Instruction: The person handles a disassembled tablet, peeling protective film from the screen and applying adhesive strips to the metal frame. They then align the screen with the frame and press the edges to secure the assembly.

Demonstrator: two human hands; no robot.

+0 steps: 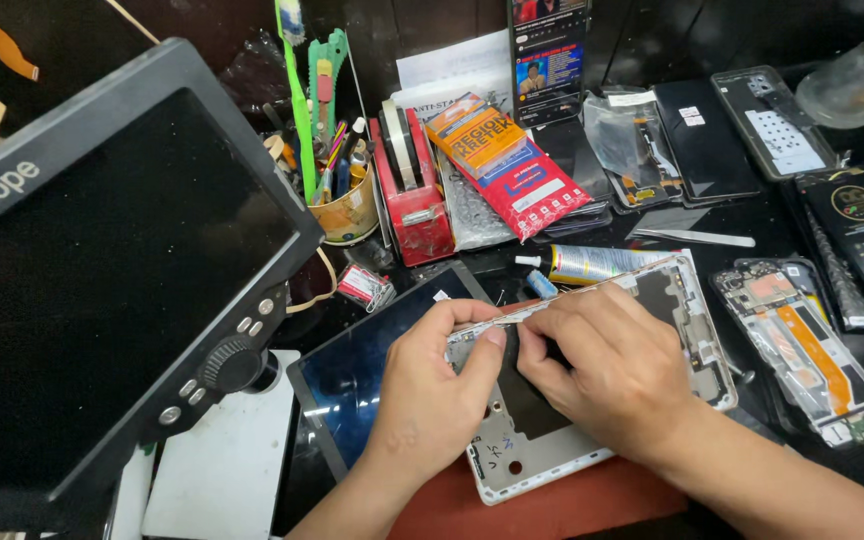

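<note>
I held the opened phone frame (592, 400) flat on the tabletop (852, 480), left hand (432, 385) pinching its upper edge to steady it. My right hand (607, 370) fingers pressed together on the dark panel just beside them, with the glue tube (592, 263) lying just beyond my fingertips.

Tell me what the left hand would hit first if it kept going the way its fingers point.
The left hand points up-right. First it would likely meet the fingers of the right hand on the white phone frame, then the glue tube; depth unclear.

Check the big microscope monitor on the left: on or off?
Looks off: the microscope monitor screen is uniformly black, showing no image, only faint reflections.
</note>
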